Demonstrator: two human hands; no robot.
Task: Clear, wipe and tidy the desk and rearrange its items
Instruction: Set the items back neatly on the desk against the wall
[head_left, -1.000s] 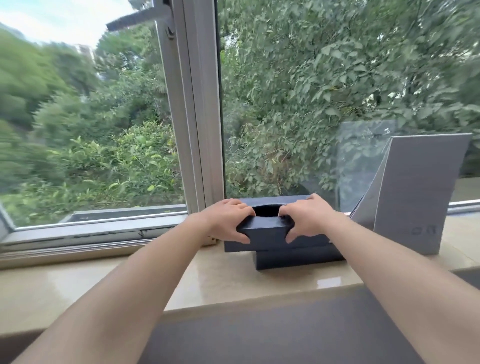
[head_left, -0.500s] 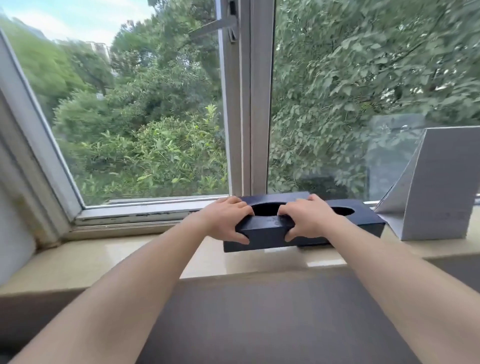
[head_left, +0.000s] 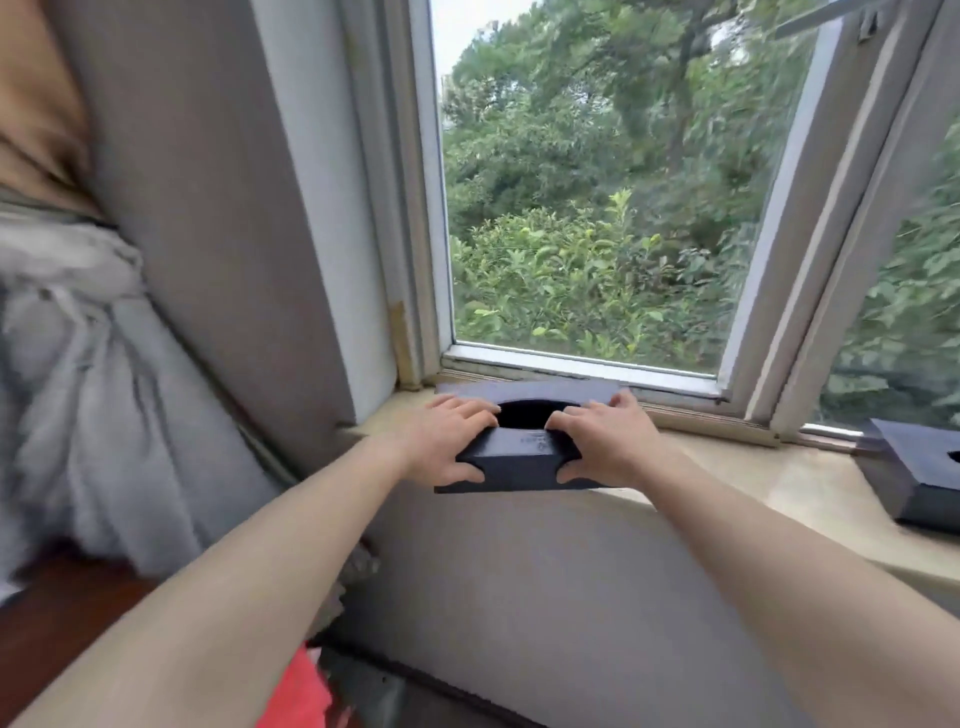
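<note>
There, dark box (head_left: 511, 453) between the fingers (head_left: 470, 411)

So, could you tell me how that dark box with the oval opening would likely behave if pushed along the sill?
Probably stiff: the dark box shows straight edges under the left hand and right hand. Likely light, being hollow at the oval opening. Flat and low, it should slide on the glossy sill rather than tip.
</note>
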